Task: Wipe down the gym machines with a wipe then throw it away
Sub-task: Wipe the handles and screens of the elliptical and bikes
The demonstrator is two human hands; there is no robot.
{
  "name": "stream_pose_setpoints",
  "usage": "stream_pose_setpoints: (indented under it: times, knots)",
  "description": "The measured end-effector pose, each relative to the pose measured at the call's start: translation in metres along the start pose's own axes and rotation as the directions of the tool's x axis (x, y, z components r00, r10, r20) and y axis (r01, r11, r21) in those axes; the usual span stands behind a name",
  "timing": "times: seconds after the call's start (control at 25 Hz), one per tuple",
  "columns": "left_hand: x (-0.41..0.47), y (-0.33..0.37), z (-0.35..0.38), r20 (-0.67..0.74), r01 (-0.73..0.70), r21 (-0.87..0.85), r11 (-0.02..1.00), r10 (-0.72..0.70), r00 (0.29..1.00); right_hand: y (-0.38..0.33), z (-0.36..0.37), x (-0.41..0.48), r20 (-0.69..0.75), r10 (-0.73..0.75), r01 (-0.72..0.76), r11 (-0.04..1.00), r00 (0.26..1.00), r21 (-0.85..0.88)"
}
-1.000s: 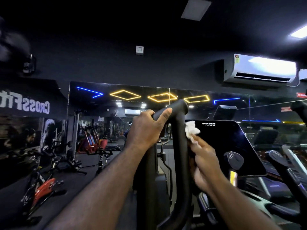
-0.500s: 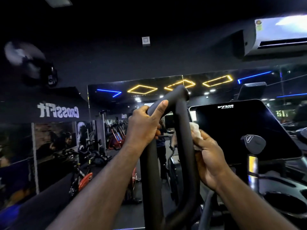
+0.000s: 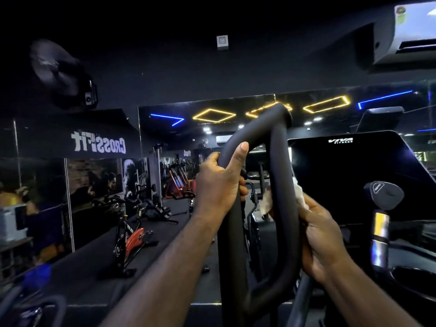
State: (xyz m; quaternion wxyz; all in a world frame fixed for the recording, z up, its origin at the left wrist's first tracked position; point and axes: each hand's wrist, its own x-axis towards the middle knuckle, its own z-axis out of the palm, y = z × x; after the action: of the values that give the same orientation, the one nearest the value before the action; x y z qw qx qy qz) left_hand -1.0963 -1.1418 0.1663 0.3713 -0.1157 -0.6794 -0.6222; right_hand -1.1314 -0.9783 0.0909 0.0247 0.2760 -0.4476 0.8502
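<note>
A black padded loop handle of a gym machine rises in front of me. My left hand grips its left bar, thumb pointing up along the foam. My right hand wraps a white wipe around the right bar, about halfway down. Part of the wipe pokes out inside the loop. The machine's dark console screen stands just right of the handle.
A second handle grip stands at the right, below the console. Red and black spin bikes line the floor at left before a mirror wall. An air conditioner hangs at the upper right.
My right hand has slid the wipe down the right bar. The view has swung left and nearer to the handle. My left hand keeps its grip.
</note>
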Motion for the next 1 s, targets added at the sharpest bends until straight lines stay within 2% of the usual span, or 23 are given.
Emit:
stream_pose_setpoints:
  times: [0.04,0.08,0.12,0.16,0.2,0.24,0.28,0.4,0.52,0.64,0.72,0.88,1.0]
  knots:
    - [-0.001,0.000,0.000,0.004,-0.002,-0.010,1.000,0.002,1.000,-0.004,-0.001,0.007,-0.065,-0.084,0.082,0.996,0.994,-0.027]
    - [0.000,-0.001,-0.001,0.010,-0.006,-0.021,1.000,0.006,1.000,-0.014,0.000,0.018,-0.127,-0.233,0.220,0.970,0.964,-0.105]
    - [0.001,-0.001,-0.001,0.015,-0.010,-0.027,1.000,0.010,1.000,-0.031,0.007,0.029,-0.135,-0.429,0.386,0.886,0.893,-0.257]
    - [0.001,-0.003,-0.002,0.016,-0.009,-0.021,1.000,0.010,1.000,-0.044,0.015,0.034,-0.045,-0.613,0.527,0.713,0.789,-0.463]
    - [0.001,-0.004,-0.002,0.011,-0.005,-0.010,1.000,0.005,1.000,-0.048,0.021,0.034,0.121,-0.717,0.607,0.472,0.686,-0.640]
    - [0.001,-0.007,-0.003,0.004,0.006,-0.009,1.000,-0.006,1.000,-0.042,0.022,0.028,0.286,-0.737,0.628,0.234,0.613,-0.742]
    - [-0.003,-0.009,-0.004,0.002,0.026,-0.028,0.999,-0.026,1.000,-0.031,0.017,0.018,0.387,-0.708,0.608,0.075,0.591,-0.791]
    - [-0.015,-0.014,-0.006,0.036,0.063,-0.107,0.992,-0.059,0.998,-0.007,-0.001,-0.020,0.503,-0.635,0.576,-0.109,0.587,-0.810]
    - [-0.021,-0.011,-0.008,0.052,0.036,-0.115,0.993,-0.030,0.998,-0.029,0.001,-0.014,0.686,-0.466,0.594,-0.352,0.559,-0.723]
    - [-0.023,-0.007,-0.009,0.066,0.046,-0.126,0.991,-0.038,0.997,-0.057,0.023,0.017,0.686,-0.357,0.561,-0.398,0.634,-0.726]
    - [-0.025,-0.008,-0.012,0.069,0.056,-0.130,0.990,-0.047,0.996,-0.050,0.024,0.017,0.684,-0.352,0.563,-0.391,0.639,-0.728]
    - [-0.037,-0.024,-0.012,-0.003,0.018,-0.044,0.999,-0.018,1.000,0.023,-0.011,-0.061,0.686,-0.360,0.566,-0.389,0.633,-0.727]
    - [-0.052,-0.041,-0.011,-0.059,-0.027,0.023,0.999,0.028,0.998,0.045,-0.019,-0.108,0.713,-0.242,0.600,-0.404,0.658,-0.691]
